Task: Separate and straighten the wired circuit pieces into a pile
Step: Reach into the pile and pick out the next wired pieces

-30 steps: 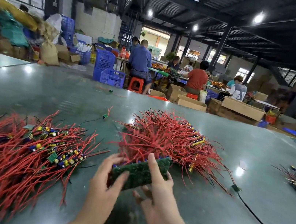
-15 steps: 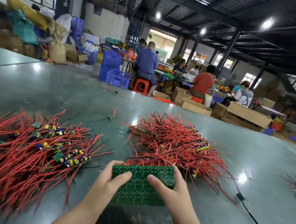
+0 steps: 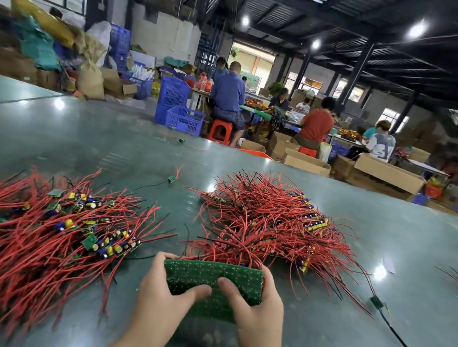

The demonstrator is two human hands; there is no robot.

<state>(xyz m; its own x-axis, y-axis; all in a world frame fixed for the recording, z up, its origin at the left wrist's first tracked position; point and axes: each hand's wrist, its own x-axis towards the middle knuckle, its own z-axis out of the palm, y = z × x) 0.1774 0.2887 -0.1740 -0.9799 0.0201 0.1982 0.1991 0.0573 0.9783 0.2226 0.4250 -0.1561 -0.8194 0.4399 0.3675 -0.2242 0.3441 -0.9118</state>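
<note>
Both hands hold one green circuit board low in the middle of the frame: my left hand grips its left end, thumb across the face and fingers curled behind, and my right hand grips the right end the same way. My two thumbs nearly meet on the board's face. Red wires rise from its far edge and run into the tangled heap of red wires just above it, right of centre. A second pile of wired pieces with small yellow and blue parts spreads across the left of the frame, near my left hand but apart from it. All of this lies on a glossy grey-green table. One loose small piece sits alone between the two piles, higher up. A black wire trails across the lower right.
</note>
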